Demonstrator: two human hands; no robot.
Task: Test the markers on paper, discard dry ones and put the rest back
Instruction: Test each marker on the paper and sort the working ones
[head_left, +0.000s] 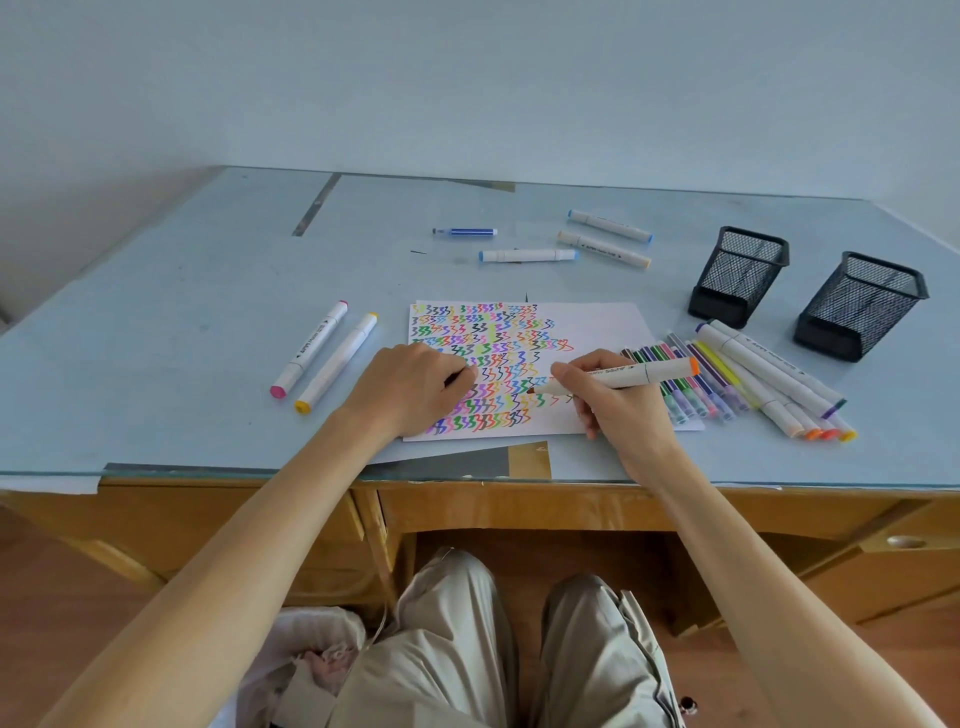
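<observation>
Far left of the left hand, two white markers lie side by side on the table (156, 322), slanting away: the pink-capped marker (309, 349) and, just right of it, the yellow-capped marker (336, 362).

The left hand (410, 387) rests knuckles-up on the left half of the paper (597, 322), fingers curled under. Something dark shows at its fingertips; whether it grips anything cannot be told.

Beyond both hands, well apart from the sheet, lie four more pens: a small blue pen (465, 232), a blue-capped marker (527, 255), a second blue-capped marker (610, 225) and a pale-yellow-capped marker (604, 249) just nearer than it.

The paper is covered with rows of coloured zigzag squiggles, thickest under and between the hands; its far right corner is bare.

The right hand (608, 400) pinches the orange marker (618, 376) between thumb and fingers, low on the barrel. The brownish tip touches the sheet just left of the hand, beside the last squiggles in a lower row. The orange rear cap points up and right, away from the hand.

Right of that hand, a pile of markers (737, 379) lies fanned on the table, thin coloured pens nearest the hand overlapping the paper's right edge, thicker white ones farther out with orange and yellow caps toward the near edge.

Beyond the pile stand two black mesh holders, the left holder (737, 275) and the right holder (860, 304), apart from each other.
</observation>
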